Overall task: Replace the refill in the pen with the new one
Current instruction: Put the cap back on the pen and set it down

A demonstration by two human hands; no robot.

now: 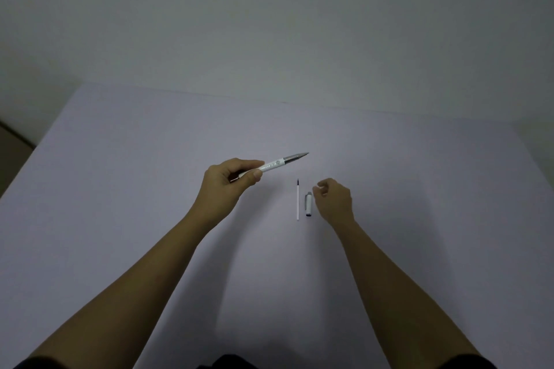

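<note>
The left hand point(229, 178) gripped a white plastic pen with a silver metal tip point(277, 162) pointing away-right, while the empty, loosely curled right hand point(334, 199) hovered nearer the thin white refill point(297, 204), lying lengthwise beside the grey cap point(308, 204) on the pale table point(120, 159).

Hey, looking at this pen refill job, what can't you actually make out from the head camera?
- Rear end of the pen: hidden inside the left hand.
- Whether a refill sits inside the pen: the barrel hides it.
- Right hand fingertips: curled, so any small part held there is unclear.
- Marking on the barrel: too small to read.
- Refill ink level: too thin to tell.
</note>
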